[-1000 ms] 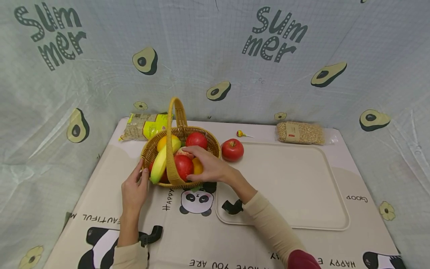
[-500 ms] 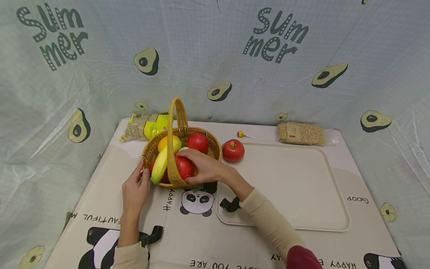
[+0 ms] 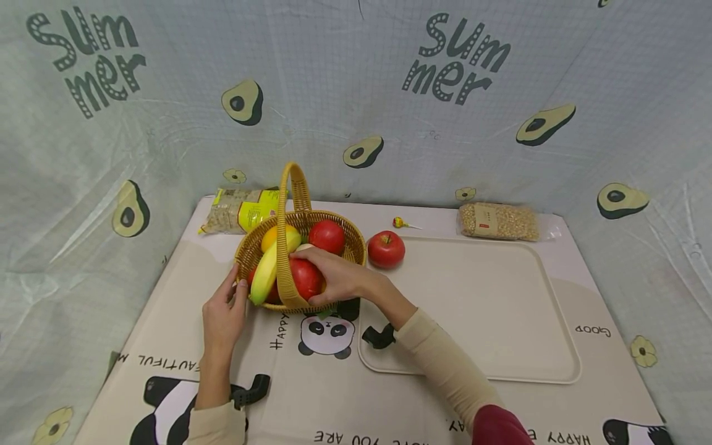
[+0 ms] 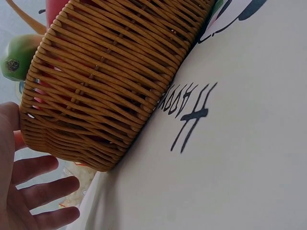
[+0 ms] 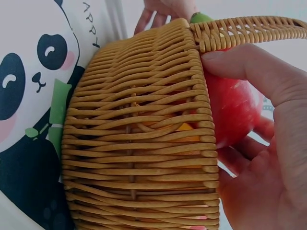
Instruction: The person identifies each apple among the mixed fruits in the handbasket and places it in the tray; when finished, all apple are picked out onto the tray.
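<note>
A wicker basket [image 3: 353,247] with a tall handle [image 3: 282,247] stands at the back left of the table, filled with fruit. My left hand [image 3: 224,315] holds its left rim between thumb and forefinger; the other fingers [image 4: 45,194] spread loosely outside the weave. Inside the basket, my right hand [image 3: 342,275] grips a red apple [image 3: 305,278], its thumb [image 5: 240,62] on the near side. A banana [image 3: 266,275] lies left of the handle, by an orange [image 3: 271,237]. Another red apple [image 3: 327,236] sits at the back. My right hand partly covers a pale fruit.
A red apple [image 3: 386,249] rests at the left corner of a beige tray [image 3: 473,309]. A lollipop [image 3: 398,222] lies behind it. A yellow-labelled bag [image 3: 233,210] and a bag of grains [image 3: 495,221] lie along the back edge, before a printed curtain.
My right hand has moved slightly left and closed around the red apple, covering the orange fruit beside it. The left hand stays at the basket rim.
</note>
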{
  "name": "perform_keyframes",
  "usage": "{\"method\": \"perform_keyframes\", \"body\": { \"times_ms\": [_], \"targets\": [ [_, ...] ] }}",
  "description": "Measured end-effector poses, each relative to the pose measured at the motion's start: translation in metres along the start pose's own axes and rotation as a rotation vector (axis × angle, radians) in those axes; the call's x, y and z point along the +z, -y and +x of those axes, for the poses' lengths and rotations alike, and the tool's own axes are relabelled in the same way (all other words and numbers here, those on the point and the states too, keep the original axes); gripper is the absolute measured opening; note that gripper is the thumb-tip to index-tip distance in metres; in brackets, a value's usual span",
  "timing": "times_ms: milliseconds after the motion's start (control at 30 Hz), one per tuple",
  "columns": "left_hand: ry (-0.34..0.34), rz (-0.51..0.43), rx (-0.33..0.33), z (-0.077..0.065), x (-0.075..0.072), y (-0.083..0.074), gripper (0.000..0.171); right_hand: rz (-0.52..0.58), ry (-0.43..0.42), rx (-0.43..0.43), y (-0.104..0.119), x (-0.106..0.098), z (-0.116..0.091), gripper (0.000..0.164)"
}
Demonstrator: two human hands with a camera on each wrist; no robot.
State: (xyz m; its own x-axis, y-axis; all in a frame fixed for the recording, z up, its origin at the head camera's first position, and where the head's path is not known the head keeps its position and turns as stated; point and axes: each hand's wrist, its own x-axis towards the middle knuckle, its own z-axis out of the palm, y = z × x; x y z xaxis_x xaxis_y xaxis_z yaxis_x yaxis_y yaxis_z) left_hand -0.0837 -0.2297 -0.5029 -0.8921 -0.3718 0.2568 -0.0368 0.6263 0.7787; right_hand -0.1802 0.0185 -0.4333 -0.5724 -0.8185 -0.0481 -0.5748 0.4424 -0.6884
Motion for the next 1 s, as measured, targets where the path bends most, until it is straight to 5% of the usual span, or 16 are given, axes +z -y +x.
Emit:
{"method": "perform_keyframes", "body": {
  "times_ms": [400, 1000],
  "targets": [
    [-0.003, -0.003, 0.005, 0.0, 0.0, 0.0, 0.047, 0.028, -0.107, -0.086, -0.008, 0.006, -0.001, 0.085],
    [-0.008, 0.004, 0.022, 0.0, 0.001, 0.001, 0.047, 0.104, -0.23, -0.046, -0.015, -0.007, -0.025, 0.086]
  ]
}}
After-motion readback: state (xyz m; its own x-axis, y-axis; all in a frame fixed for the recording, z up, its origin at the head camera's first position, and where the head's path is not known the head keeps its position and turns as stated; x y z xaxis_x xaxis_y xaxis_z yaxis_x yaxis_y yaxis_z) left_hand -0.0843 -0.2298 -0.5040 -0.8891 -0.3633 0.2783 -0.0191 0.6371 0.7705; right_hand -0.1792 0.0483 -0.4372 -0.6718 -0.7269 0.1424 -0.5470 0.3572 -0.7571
